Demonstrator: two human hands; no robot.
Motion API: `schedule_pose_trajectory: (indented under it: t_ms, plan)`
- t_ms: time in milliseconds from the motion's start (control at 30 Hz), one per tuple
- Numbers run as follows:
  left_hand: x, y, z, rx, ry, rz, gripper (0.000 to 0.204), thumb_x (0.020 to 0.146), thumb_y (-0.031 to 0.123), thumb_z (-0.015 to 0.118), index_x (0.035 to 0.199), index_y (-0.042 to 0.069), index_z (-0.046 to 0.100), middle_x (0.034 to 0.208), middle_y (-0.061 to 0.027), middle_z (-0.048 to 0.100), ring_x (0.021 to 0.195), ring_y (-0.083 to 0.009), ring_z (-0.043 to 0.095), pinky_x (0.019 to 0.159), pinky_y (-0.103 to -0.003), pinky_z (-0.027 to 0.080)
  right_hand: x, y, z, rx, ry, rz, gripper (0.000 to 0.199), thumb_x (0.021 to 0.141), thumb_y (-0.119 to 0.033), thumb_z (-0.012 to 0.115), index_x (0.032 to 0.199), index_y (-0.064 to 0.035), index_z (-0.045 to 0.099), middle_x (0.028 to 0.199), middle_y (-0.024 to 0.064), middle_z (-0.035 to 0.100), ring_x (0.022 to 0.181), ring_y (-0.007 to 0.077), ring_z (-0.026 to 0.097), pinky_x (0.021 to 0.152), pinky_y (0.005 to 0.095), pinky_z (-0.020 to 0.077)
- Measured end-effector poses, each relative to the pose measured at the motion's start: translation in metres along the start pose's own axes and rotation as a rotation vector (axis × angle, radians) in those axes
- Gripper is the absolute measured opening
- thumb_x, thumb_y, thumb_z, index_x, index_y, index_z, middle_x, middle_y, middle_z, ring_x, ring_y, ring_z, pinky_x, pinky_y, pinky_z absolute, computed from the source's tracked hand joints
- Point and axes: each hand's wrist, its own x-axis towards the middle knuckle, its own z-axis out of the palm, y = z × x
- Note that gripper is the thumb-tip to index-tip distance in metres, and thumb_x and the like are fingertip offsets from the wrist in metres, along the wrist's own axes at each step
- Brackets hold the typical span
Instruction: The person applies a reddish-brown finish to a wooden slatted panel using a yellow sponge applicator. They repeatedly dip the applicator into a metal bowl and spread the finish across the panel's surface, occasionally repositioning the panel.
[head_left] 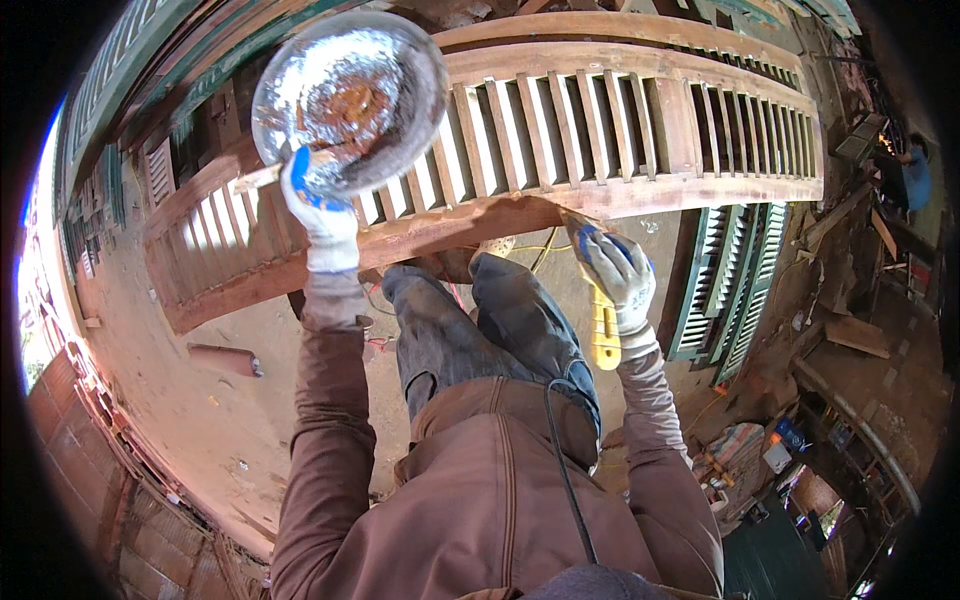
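A round, shiny metal dish [425,85] holding reddish-brown paste [352,105] is gripped at its near rim by my gloved left hand [325,220]. The blue-coated thumb lies over the rim, and a pale, flat-ended stick [258,179] juts out beside it. My gloved right hand [622,280] is closed around a putty knife with a yellow handle [604,335]. Its blade, partly hidden by the fingers, points up at the near rail of a brown louvred wooden shutter [690,190] and seems to touch it. The shutter lies across in front of me, its left part partly behind the dish.
Green louvred shutters [728,285] lean to the right, and more stand at the far left [110,130]. A reddish-brown cylinder [225,360] lies on the floor. Cables run near my feet. Tools and clutter [740,455] lie at lower right. Another person [914,175] is at the far right.
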Motion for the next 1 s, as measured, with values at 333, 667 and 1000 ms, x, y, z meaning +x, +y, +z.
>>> schedule_pose_trajectory:
  t_ms: [333, 667, 1000]
  plan:
    - [0.024, -0.016, 0.002, -0.093, 0.128, -0.219, 0.046, 0.099, 0.041, 0.049, 0.126, 0.007, 0.060, 0.126, -0.0089, 0.061, 0.116, -0.0254, 0.057, 0.101, -0.044, 0.046, 0.002, 0.007, 0.040, -0.134, -0.161, -0.067, 0.036, 0.075, -0.025, 0.070, 0.111, -0.0223, 0.073, 0.120, -0.0048, 0.068, 0.112, 0.0205, 0.061, 0.087, 0.0392, 0.0494]
    - [0.022, -0.028, -0.015, 0.066, 0.024, -0.081, 0.044, 0.100, 0.040, 0.049, 0.127, 0.008, 0.060, 0.127, -0.0079, 0.060, 0.117, -0.0251, 0.057, 0.104, -0.044, 0.044, 0.033, 0.014, 0.021, -0.070, -0.158, -0.030, 0.036, 0.074, -0.031, 0.074, 0.108, -0.0208, 0.073, 0.118, -0.0034, 0.070, 0.109, 0.0179, 0.062, 0.086, 0.0372, 0.0496]
    - [0.018, -0.025, -0.016, 0.035, 0.023, -0.106, 0.043, 0.100, 0.037, 0.048, 0.129, 0.007, 0.058, 0.127, -0.0087, 0.060, 0.116, -0.0256, 0.058, 0.103, -0.043, 0.047, 0.020, -0.005, 0.022, 0.027, -0.200, -0.095, 0.033, 0.075, -0.034, 0.075, 0.104, -0.0183, 0.075, 0.118, -0.0026, 0.070, 0.108, 0.0203, 0.062, 0.085, 0.0379, 0.0501]
